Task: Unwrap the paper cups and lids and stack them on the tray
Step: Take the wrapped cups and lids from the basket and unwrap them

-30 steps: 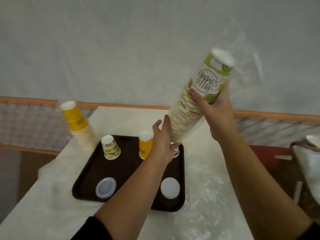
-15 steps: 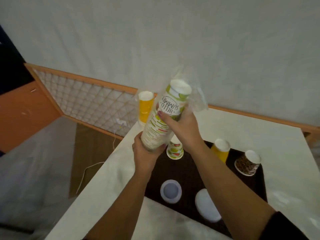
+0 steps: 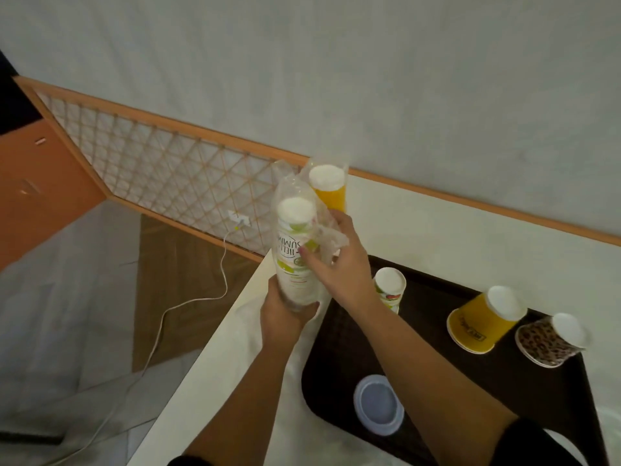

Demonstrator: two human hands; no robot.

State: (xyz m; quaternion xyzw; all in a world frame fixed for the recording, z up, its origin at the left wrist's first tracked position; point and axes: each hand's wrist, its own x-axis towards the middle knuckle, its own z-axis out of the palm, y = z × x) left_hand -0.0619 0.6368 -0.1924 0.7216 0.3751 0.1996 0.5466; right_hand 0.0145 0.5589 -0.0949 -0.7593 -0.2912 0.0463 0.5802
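Clearly the job is only partly done: the green-print sleeve [image 3: 293, 260] of stacked cups is in its clear wrap, held upright over the table's [image 3: 437, 227] left edge, beside the tray [image 3: 524, 388] rather than on it. The left hand [image 3: 285, 317] curls round the sleeve's base from below; the right hand [image 3: 339, 264] pinches crumpled wrap against its upper side, fingers bent. Just behind stands a second wrapped sleeve, yellow [image 3: 328, 190], also off the tray, so I judge two sleeves are left to unwrap and stack.

On the tray I count three loose cups, upside down and not stacked: one green-print [image 3: 389, 289], one yellow [image 3: 480, 322], one leopard [image 3: 547, 341]. One lid [image 3: 378, 405] shows plainly near the front; a pale shape at the lower right corner may be another, I cannot tell
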